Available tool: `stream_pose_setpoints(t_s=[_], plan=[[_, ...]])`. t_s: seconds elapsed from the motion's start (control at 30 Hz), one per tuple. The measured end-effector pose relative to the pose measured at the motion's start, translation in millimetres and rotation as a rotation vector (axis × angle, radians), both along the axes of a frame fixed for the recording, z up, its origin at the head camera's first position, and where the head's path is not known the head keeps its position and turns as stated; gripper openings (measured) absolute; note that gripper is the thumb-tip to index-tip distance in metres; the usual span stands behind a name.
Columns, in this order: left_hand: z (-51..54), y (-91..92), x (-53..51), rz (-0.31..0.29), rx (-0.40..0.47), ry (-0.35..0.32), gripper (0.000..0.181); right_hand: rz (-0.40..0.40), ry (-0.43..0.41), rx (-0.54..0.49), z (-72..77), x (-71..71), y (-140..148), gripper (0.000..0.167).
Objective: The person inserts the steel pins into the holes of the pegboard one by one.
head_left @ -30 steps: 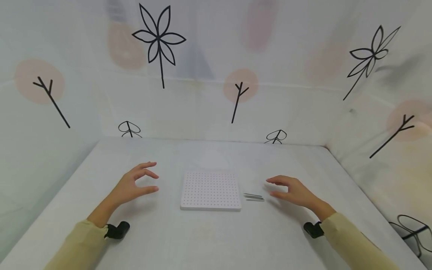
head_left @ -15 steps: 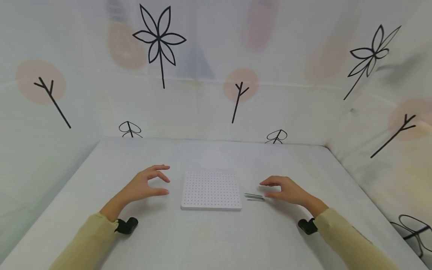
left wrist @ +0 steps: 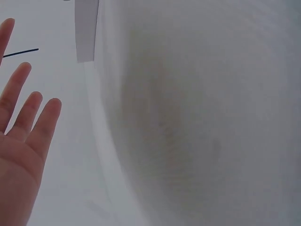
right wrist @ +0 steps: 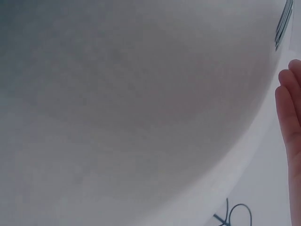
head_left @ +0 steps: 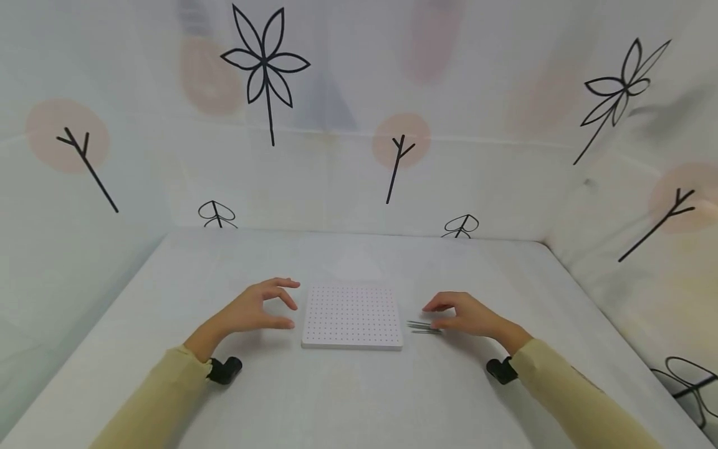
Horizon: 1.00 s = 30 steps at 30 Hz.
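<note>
**White bench (head_left: 348, 399) with a perforated board (head_left: 352, 317) at its middle**

Behind the bench, a pale cloth backdrop (head_left: 331, 174) is printed with black plant drawings (head_left: 264, 62). The perforated board is set flat, presumably so that it is kept steady and can be reached from both sides. Just to its right, thin rods (head_left: 421, 327) are laid nearly parallel, probably grouped so that they can be reached without crossing the board. The left hand (head_left: 252, 310) is held just beside the board's left edge, its fingers spread and thumb well parted, with nothing gripped; a pose apparently suited to a broad edge. The right hand (head_left: 468, 313) is held at the rods' right ends, its fingers close together and thumb apart below, with nothing seen pinched; whether the rods are touched cannot be told. Slim pieces seem well matched by that narrower gap.

The board is seen as a white, squarish slab with a plain rim, its top marked by even rows of small dark dots, taken to be holes. The rods are grey, straight and seemingly metallic; their number cannot be made out.
</note>
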<state>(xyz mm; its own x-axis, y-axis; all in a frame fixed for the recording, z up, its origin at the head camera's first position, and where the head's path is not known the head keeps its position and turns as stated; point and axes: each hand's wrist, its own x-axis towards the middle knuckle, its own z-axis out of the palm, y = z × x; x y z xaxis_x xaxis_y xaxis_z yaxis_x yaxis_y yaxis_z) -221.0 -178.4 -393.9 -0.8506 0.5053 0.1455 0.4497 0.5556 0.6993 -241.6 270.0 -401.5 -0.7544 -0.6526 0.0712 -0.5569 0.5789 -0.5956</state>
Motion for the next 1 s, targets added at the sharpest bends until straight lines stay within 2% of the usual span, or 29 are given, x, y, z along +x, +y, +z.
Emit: stream_pose_setpoints(t_s=[0.23, 0.4, 0.63, 1.0], plan=[[-1.0, 7.0, -2.6, -0.097, -0.036, -0.03, 0.02, 0.034, -0.029, 0.013, 0.6, -5.0, -9.9, 0.021], [-1.2, 14.0, -5.7, -0.141, -0.077, -0.057, 0.017, 0.06, -0.043, 0.024, 0.7, -8.9, -14.3, 0.017], [-5.7, 22.2, -11.2, -0.205, -0.035, -0.135, 0.016, 0.059, -0.087, 0.05, 0.3, -13.2, -19.4, 0.014], [-8.8, 28.4, -14.6, -0.173, -0.001, -0.214, 0.016, 0.004, -0.167, 0.113, -1.3, -17.6, -27.0, 0.009]])
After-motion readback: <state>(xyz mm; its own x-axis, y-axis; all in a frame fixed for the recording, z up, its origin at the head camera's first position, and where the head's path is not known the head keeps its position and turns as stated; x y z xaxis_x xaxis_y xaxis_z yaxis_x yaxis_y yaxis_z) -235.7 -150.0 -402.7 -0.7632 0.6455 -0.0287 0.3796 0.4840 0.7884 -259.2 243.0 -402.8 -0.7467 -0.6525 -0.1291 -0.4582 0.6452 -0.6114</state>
